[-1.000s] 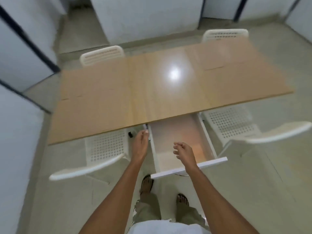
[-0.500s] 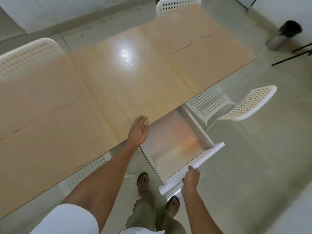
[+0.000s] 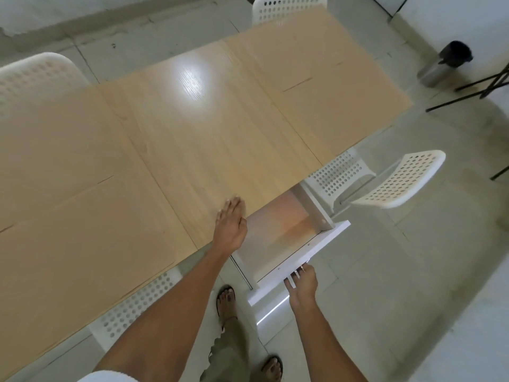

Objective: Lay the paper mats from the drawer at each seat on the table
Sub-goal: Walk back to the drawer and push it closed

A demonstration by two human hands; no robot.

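Note:
Tan paper mats lie on the wooden table [image 3: 198, 128]: two on its left part [image 3: 82, 257] [image 3: 55, 147] and two on its right part [image 3: 289, 51] [image 3: 344, 114]. A white drawer [image 3: 275, 232] sticks out from under the near table edge, and nothing shows inside it. My left hand [image 3: 230, 224] lies flat and open on the table edge just left of the drawer. My right hand [image 3: 301, 282] has its fingertips spread against the drawer front panel [image 3: 316, 249] and holds nothing.
White perforated chairs stand at the seats: near right [image 3: 396, 180], far right [image 3: 289, 6], far left [image 3: 35, 75], and near left [image 3: 132, 307] tucked under the table. A metal bin [image 3: 443, 67] and black stand legs [image 3: 468, 92] are at the right. My sandalled feet [image 3: 225, 301] are below the drawer.
My right hand went from hovering over the open drawer to its front panel, where the fingertips now rest. My left hand moved onto the table edge. The camera swung right and closer.

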